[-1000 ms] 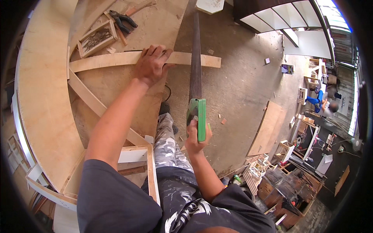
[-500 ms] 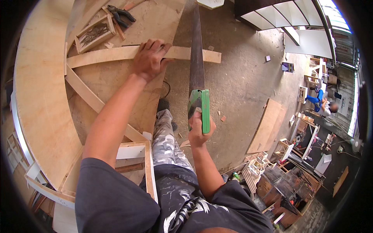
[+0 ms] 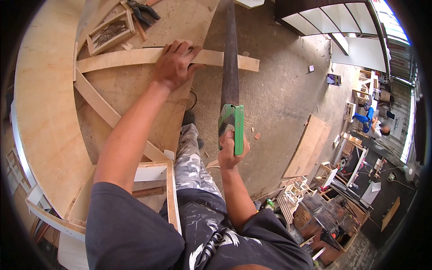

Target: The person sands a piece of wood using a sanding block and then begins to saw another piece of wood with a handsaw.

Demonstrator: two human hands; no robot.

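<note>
A long, slightly bowed wooden strip [image 3: 121, 60] lies across the plywood worktop, its right end sticking out past the edge over the floor. My left hand [image 3: 176, 65] presses down on this strip near the worktop's edge, fingers curled over it. To the right, my right hand [image 3: 233, 150] is wrapped round the green handle of a handsaw [image 3: 230, 81]. Its dark blade points away from me and crosses the overhanging part of the strip. How deep the blade sits in the wood cannot be made out.
Black-handled pliers [image 3: 143, 12] and a small wooden frame holding small brown bits [image 3: 109, 37] lie on the worktop [image 3: 148, 94]. A curved plywood panel [image 3: 47, 99] stands at left. Plywood boards [image 3: 306, 146] lie on the floor at right. Farther off, a person in blue trousers [image 3: 370, 119] sits.
The saw has come very slightly toward me relative to the strip. My left hand keeps its place on the wood. The whole view has shifted a little.
</note>
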